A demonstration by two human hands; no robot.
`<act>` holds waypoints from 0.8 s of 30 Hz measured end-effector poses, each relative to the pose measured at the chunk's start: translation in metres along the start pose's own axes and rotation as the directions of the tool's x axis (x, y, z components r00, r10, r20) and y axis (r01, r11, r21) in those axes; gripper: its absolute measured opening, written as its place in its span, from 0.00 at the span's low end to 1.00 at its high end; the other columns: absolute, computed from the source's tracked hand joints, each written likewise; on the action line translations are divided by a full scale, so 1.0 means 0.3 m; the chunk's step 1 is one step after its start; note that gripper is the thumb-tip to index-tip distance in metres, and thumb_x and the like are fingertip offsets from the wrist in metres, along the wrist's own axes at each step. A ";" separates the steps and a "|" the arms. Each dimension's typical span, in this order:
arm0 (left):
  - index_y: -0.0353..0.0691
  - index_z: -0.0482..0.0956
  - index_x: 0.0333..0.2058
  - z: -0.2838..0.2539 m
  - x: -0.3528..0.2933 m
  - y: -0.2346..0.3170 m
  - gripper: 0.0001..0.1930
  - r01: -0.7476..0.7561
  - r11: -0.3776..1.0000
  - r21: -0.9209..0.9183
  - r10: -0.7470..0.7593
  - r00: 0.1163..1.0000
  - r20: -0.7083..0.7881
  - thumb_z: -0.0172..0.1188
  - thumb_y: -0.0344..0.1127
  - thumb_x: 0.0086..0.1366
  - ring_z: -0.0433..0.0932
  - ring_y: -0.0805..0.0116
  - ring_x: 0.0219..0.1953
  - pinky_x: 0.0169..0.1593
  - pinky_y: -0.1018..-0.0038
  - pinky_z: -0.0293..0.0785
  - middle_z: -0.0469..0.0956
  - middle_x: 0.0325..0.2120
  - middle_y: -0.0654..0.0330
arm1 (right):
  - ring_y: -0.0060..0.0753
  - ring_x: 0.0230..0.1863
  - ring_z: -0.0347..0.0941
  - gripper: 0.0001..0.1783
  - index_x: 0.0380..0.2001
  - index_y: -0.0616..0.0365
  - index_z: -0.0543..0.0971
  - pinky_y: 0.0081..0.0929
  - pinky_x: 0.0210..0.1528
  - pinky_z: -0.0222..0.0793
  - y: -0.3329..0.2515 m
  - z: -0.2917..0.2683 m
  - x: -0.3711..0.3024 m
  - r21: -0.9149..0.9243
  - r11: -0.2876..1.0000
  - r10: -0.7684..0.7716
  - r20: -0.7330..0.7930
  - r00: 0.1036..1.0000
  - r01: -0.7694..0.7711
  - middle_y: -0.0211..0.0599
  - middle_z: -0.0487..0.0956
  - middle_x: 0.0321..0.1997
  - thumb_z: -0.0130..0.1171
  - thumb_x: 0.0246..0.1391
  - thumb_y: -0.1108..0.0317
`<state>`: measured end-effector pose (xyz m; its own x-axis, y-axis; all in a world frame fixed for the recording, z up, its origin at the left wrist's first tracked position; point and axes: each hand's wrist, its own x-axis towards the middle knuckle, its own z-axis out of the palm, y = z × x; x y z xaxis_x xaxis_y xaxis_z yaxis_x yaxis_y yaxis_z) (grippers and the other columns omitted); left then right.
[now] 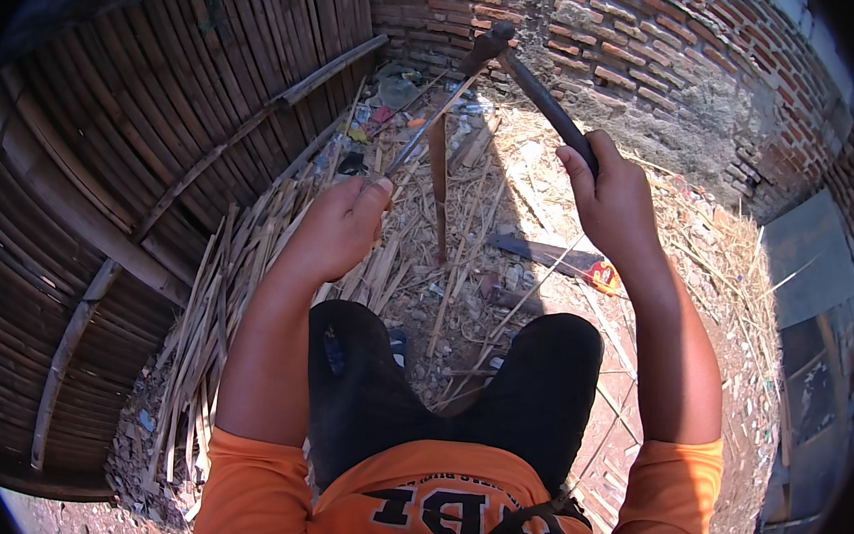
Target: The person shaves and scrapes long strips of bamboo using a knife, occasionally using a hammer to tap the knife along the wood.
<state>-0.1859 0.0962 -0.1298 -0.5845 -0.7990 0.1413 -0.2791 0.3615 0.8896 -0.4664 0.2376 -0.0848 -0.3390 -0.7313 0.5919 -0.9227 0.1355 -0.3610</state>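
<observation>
My right hand (618, 194) is wrapped round the dark handle of a hammer (551, 98). Its head is raised at the far middle, in line with the upper end of a long, thin grey metal bar (426, 131); I cannot tell whether they touch. That bar slants up and away from my left hand (345, 222), whose fingers are closed on its near end. It may be a blade seen edge-on. Just right of the bar, a narrow brown wooden or bamboo strip (438, 183) stands nearly upright, its lower end among the litter on the ground.
A dark, blade-like flat piece (538, 253) lies ahead of my knees beside a red and yellow wrapper (604, 276). Split bamboo strips (211, 335) are heaped at the left along a bamboo slat wall (172, 126). A brick wall (654, 54) closes the far side; a grey panel (807, 252) leans right.
</observation>
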 end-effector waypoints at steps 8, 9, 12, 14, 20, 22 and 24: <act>0.35 0.77 0.35 0.007 0.003 -0.040 0.24 -0.015 1.000 0.018 0.015 1.000 -0.004 0.47 0.52 0.77 0.67 0.72 0.20 0.27 0.69 0.64 0.70 0.18 0.63 | 0.51 0.23 0.77 0.22 0.40 0.60 0.75 0.42 0.28 0.68 -0.003 0.002 -0.006 0.071 0.997 -0.013 -0.103 0.995 0.020 0.48 0.77 0.20 0.57 0.69 0.48; 0.35 0.77 0.34 0.005 -0.004 -0.023 0.24 0.007 0.998 0.060 -0.007 1.000 -0.010 0.48 0.53 0.76 0.70 0.70 0.22 0.30 0.66 0.66 0.72 0.19 0.62 | 0.52 0.23 0.77 0.22 0.41 0.60 0.75 0.43 0.28 0.68 0.018 0.029 -0.015 -0.029 0.999 -0.029 -0.006 1.000 0.029 0.49 0.77 0.21 0.57 0.68 0.49; 0.34 0.77 0.35 0.004 -0.008 -0.036 0.24 0.007 0.999 0.035 -0.006 1.000 -0.030 0.47 0.52 0.76 0.67 0.72 0.20 0.27 0.68 0.64 0.71 0.19 0.63 | 0.49 0.23 0.76 0.22 0.40 0.61 0.75 0.42 0.28 0.68 -0.008 0.004 -0.009 0.086 0.996 0.042 -0.049 0.998 -0.038 0.50 0.77 0.22 0.58 0.68 0.50; 0.34 0.77 0.36 0.008 -0.006 -0.041 0.24 0.005 1.000 0.003 -0.005 0.999 -0.033 0.47 0.52 0.76 0.65 0.75 0.18 0.25 0.70 0.62 0.69 0.18 0.64 | 0.43 0.20 0.73 0.22 0.38 0.62 0.75 0.40 0.27 0.67 -0.018 -0.029 0.004 0.182 0.983 0.026 -0.173 0.985 0.006 0.46 0.76 0.20 0.58 0.69 0.51; 0.35 0.77 0.36 0.001 0.010 -0.059 0.25 0.016 1.000 0.012 -0.016 0.999 -0.033 0.45 0.53 0.77 0.65 0.74 0.17 0.24 0.71 0.61 0.70 0.18 0.64 | 0.58 0.25 0.77 0.20 0.41 0.60 0.77 0.47 0.30 0.69 0.003 0.009 -0.010 -0.088 0.996 0.003 0.056 0.998 0.002 0.54 0.78 0.22 0.60 0.67 0.50; 0.35 0.77 0.37 -0.013 0.028 -0.084 0.24 0.056 0.996 -0.071 -0.060 0.997 -0.043 0.45 0.53 0.77 0.65 0.75 0.16 0.23 0.71 0.61 0.70 0.18 0.64 | 0.57 0.25 0.77 0.21 0.41 0.60 0.77 0.46 0.30 0.69 -0.006 -0.024 0.002 -0.032 0.999 0.009 0.030 1.000 -0.008 0.53 0.78 0.21 0.59 0.67 0.50; 0.35 0.76 0.33 -0.033 0.025 -0.092 0.26 0.045 0.999 -0.019 -0.046 0.998 -0.052 0.45 0.54 0.77 0.69 0.69 0.22 0.29 0.66 0.65 0.72 0.20 0.62 | 0.54 0.23 0.76 0.22 0.41 0.61 0.78 0.45 0.30 0.69 -0.013 -0.053 0.014 0.041 0.999 0.010 -0.025 1.000 -0.009 0.51 0.78 0.21 0.59 0.67 0.50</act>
<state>-0.1751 0.0755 -0.1491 -0.5305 -0.8388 0.1225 -0.2904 0.3156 0.9034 -0.4671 0.2446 -0.0694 -0.3529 -0.7131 0.6058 -0.9112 0.1148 -0.3957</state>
